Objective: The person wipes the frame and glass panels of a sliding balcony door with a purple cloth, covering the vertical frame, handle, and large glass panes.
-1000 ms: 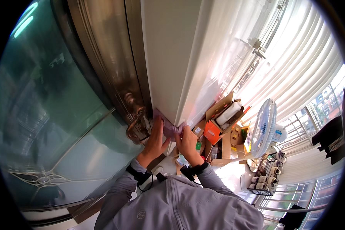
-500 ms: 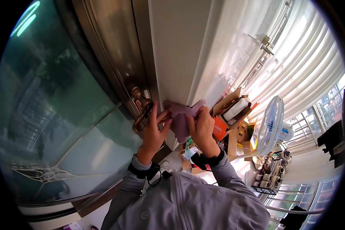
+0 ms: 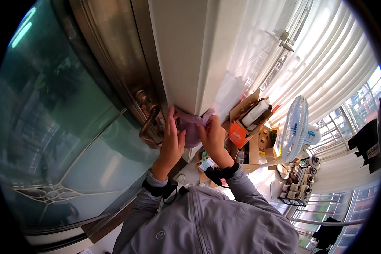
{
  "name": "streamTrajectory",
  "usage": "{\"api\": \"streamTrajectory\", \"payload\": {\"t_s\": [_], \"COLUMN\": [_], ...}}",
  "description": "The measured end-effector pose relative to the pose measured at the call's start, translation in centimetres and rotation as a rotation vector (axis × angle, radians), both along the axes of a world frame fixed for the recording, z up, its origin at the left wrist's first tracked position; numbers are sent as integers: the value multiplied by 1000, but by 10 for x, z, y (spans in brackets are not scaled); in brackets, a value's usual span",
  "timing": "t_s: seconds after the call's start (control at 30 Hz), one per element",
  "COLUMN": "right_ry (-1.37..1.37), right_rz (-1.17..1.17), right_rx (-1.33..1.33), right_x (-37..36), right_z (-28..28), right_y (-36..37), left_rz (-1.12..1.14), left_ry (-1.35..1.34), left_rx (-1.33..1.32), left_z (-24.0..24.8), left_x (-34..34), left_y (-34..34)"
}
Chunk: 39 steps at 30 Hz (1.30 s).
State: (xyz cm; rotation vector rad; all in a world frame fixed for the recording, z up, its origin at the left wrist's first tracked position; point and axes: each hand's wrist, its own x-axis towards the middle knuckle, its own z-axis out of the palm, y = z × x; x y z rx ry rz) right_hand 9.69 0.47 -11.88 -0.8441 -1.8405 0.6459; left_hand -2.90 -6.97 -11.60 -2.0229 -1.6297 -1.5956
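A mauve cloth [image 3: 191,132] is wrapped across the lower part of a white door frame [image 3: 178,55], bunched around its edge. My right hand [image 3: 214,142] pinches the cloth's right side, thumb and bent fingers closed on it. Against the cloth's left side is my left hand [image 3: 169,148], its visible fingers stretched upward and the thumb apart; some of its fingers are hidden. Just left of that hand, a bronze lever handle [image 3: 148,125] sticks out from the brown metal door edge [image 3: 114,46].
Glass door panels [image 3: 67,127] fill the left. To the right are open cardboard boxes [image 3: 252,148], one holding a white bottle [image 3: 255,113]. A standing fan [image 3: 295,129], a shoe rack [image 3: 298,186] and white curtains [image 3: 317,72] lie beyond them.
The view has shifted a little. My left hand's fingers have drawn closer together beside the cloth, and less of the cloth hangs below my hands. The right hand keeps its pinch.
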Motion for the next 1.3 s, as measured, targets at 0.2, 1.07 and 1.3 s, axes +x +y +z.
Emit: {"api": "streamTrajectory", "payload": {"t_s": [0.2, 1.07, 1.3], "right_ry": [-28, 1, -53], "right_rz": [-46, 90, 109], "right_rx": [37, -42, -79], "right_x": [-3, 2, 6], "right_z": [-30, 20, 26], "right_y": [-1, -2, 0], "left_rz": [-24, -4, 62], "left_ry": [-178, -380, -181], "left_rx": [-92, -148, 81], "left_z": [-20, -8, 1], "left_x": [6, 2, 5], "left_y": [4, 4, 11]}}
